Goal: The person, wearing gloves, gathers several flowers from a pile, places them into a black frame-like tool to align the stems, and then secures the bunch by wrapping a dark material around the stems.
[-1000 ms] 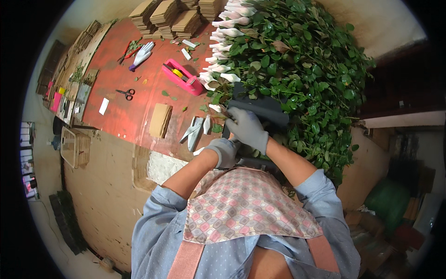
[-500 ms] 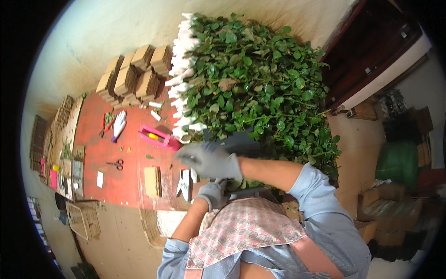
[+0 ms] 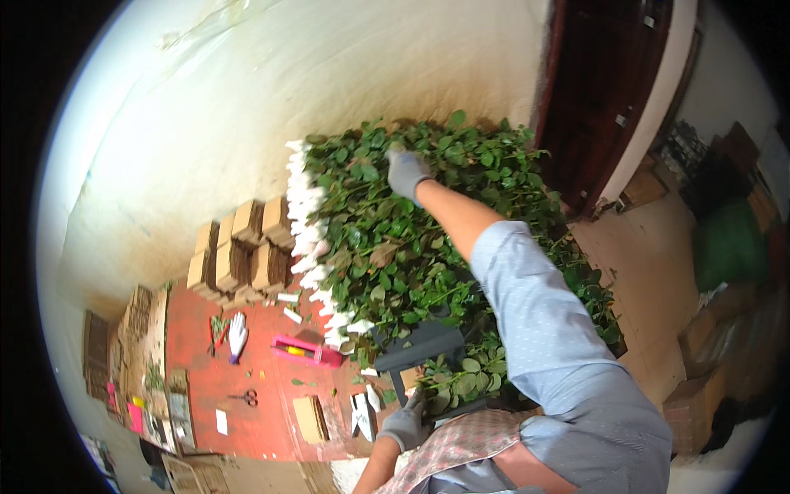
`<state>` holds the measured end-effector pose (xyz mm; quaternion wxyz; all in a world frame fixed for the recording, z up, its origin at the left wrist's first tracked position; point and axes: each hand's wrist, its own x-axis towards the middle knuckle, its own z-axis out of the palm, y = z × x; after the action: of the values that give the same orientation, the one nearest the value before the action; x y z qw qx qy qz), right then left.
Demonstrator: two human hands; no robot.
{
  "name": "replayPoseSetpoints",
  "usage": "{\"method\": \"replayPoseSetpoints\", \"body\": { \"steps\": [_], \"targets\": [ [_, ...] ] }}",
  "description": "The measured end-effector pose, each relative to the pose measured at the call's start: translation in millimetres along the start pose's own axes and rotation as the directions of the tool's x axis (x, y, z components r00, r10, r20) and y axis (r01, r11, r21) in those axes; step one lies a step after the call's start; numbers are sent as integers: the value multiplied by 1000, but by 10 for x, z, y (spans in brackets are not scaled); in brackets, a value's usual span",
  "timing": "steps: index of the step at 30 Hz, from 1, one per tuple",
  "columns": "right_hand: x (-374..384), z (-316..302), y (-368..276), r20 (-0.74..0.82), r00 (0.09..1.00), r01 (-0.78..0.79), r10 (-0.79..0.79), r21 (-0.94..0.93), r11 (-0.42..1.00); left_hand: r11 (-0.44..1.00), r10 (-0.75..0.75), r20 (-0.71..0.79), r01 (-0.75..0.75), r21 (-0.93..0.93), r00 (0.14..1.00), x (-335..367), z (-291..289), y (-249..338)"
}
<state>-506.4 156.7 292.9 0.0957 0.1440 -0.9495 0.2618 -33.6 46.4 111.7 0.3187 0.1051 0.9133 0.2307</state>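
Observation:
A broad heap of leafy green stems (image 3: 461, 189) lies at the middle, with white-sleeved heads (image 3: 304, 230) along its left side. My right hand (image 3: 407, 171), in a grey glove, reaches over the heap's far part. Its fingertips are at the leaves, and the foliage partly hides them. Low in the view, my left hand (image 3: 403, 426), also gloved, is closed beside a smaller leafy bunch (image 3: 469, 383); what it grips, if anything, is hidden. A dark grey flat piece (image 3: 424, 344) lies beyond that bunch. White-and-dark pliers-like cutters (image 3: 362, 416) rest just left of my left hand.
On the red table (image 3: 271, 412) lie a pink tape dispenser (image 3: 304, 351), scissors (image 3: 245, 398), a white glove (image 3: 237, 336) and a small cardboard stack (image 3: 310, 418). Taller cardboard stacks (image 3: 239, 255) stand against the wall. A dark red door (image 3: 601, 90) is at the far right.
My right hand has moved from close to my left hand out to the far part of the heap. The view has shifted, and the dark grey piece shows more.

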Motion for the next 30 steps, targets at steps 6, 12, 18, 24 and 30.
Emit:
{"method": "replayPoseSetpoints", "body": {
  "steps": [6,12,18,24,30],
  "targets": [
    [-85,164,100,296,950,226,-100,-431,874,998,-60,84,61,-4,995,-34,-106,100],
    [-614,-205,67,94,753,606,-652,-484,631,998,-53,104,48,49,993,2,-176,165],
    [-1972,-902,-356,-37,294,760,-955,-597,257,995,-93,115,90,36,989,-46,-281,259],
    [-3092,-851,-161,365,428,898,-827,-273,344,998,-66,56,65,19,996,34,-169,64],
    [-4109,-495,723,666,628,762,-403,-419,494,995,-95,46,93,47,994,-106,-56,203]
  ]
}}
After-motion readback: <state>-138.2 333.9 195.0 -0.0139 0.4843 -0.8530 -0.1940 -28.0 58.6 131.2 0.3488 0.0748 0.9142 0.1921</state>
